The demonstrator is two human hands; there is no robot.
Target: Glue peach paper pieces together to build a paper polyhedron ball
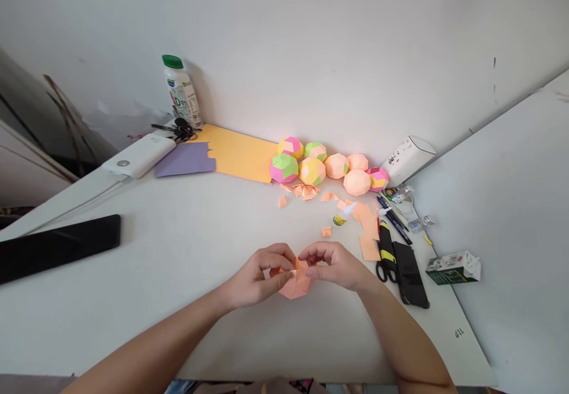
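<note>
Both my hands meet over the middle of the white table (178,252). My left hand (260,275) and my right hand (333,263) pinch a partly assembled peach paper piece (297,284) between their fingertips. Fingers of both hands are curled closed on it. Loose small peach paper bits (304,191) lie just beyond the hands, and a stack of peach paper squares (368,228) sits to the right.
Several folded paper balls (329,169) line the wall. Orange paper sheet (237,152), purple sheet (186,159), white power bank (138,155), keys and a bottle (181,92) stand back left. A black phone (57,246) lies left. Scissors (386,252), pens, a black phone (411,274) and a small carton (454,267) lie right.
</note>
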